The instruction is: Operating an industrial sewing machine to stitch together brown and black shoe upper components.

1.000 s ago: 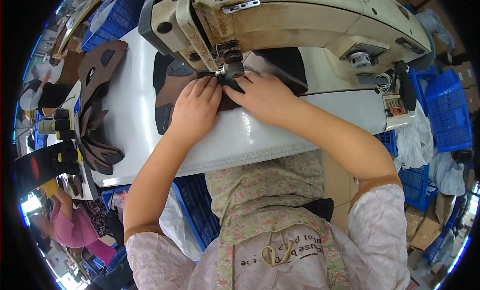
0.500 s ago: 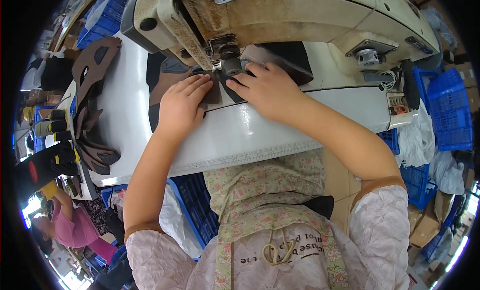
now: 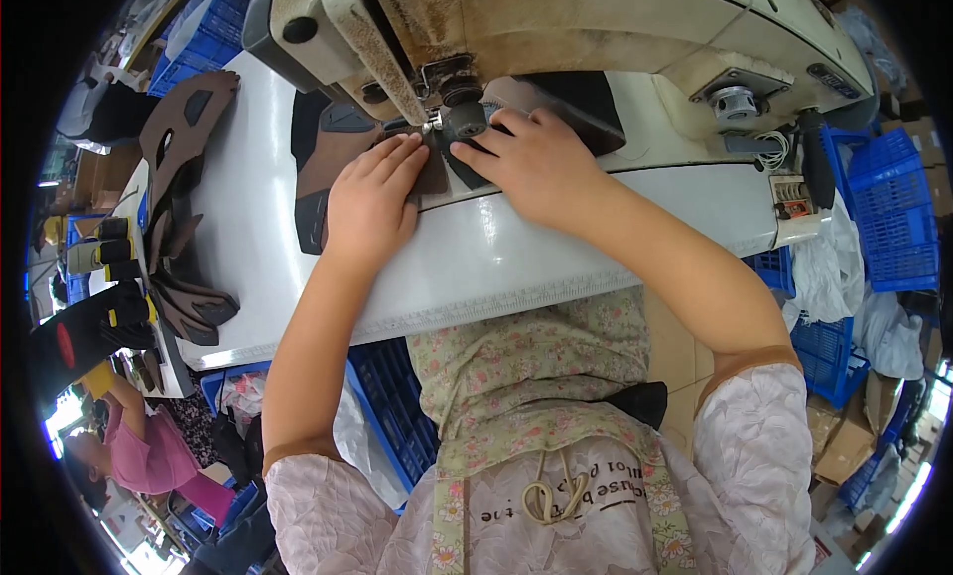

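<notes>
A brown and black cut piece, like a shoe upper [image 3: 333, 163], lies on the white sewing machine bed, partly beneath the needle area. My left hand [image 3: 377, 198] rests on it left of the presser foot [image 3: 433, 124], fingers stretched flat and side by side. On the right, my right hand [image 3: 546, 168] presses the black part of the piece with its fingers spread, close to the round roller [image 3: 464, 121]. The machine head [image 3: 556, 29] overhangs both hands. Exactly where the needle meets the material is too small to make out.
Several brown cut pieces [image 3: 184, 138] hang over the table's left end. Thread spools [image 3: 111, 250] stand beyond it. Blue crates [image 3: 893, 213] and white plastic bags [image 3: 829, 267] are at the right. A person in pink [image 3: 154, 451] sits at the lower left.
My left hand has slid slightly right, nearer the presser foot, and its thumb lies closer in. My right hand stays almost in place. The whole view has shifted a little.
</notes>
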The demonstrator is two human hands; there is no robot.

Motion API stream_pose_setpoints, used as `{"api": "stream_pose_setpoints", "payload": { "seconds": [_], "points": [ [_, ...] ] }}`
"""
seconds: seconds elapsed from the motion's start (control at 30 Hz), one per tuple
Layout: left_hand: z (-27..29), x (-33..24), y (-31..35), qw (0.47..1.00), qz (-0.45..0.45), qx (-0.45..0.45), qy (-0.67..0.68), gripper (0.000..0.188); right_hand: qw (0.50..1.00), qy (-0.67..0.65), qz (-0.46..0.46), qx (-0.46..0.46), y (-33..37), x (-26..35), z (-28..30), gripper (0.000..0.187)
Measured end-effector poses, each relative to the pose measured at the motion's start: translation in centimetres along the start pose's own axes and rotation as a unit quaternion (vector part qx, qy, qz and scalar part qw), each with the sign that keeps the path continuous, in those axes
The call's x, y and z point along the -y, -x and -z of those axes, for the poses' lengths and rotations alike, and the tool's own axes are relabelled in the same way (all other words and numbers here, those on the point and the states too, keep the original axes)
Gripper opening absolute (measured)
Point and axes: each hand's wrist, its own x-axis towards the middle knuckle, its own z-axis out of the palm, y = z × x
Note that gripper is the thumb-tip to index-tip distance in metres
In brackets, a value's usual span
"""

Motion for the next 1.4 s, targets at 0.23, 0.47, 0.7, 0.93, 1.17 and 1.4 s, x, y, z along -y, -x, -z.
{"api": "stream_pose_setpoints", "payload": {
  "seconds": [0.23,0.47,0.7,0.93,1.17,1.4],
  "points": [
    [-0.2,0.2,0.0,1.0,-0.012,-0.007,-0.011,0.05,1.0,-0.017,-0.011,-0.002,0.0,0.0,0.0,0.047],
    [-0.4,0.1,-0.1,1.0,-0.002,-0.016,0.011,0.055,1.0,0.0,0.0,-0.009,0.2,-0.3,-0.4,0.041],
    [-0.4,0.0,-0.1,1.0,0.0,-0.013,0.01,0.055,1.0,0.0,-0.006,-0.002,0.1,0.1,-0.1,0.041],
    [-0.6,-0.1,-0.1,1.0,0.007,-0.009,0.016,0.056,1.0,-0.015,-0.025,0.01,0.1,0.2,0.2,0.045],
    [-0.6,0.0,-0.1,1.0,0.01,-0.012,0.018,0.057,0.998,-0.036,-0.035,0.021,0.1,0.2,0.9,0.048],
    [-0.3,-0.2,-0.3,1.0,0.005,-0.011,0.01,0.055,1.0,-0.004,-0.009,-0.014,0.2,-0.1,0.5,0.043]
  ]
}}
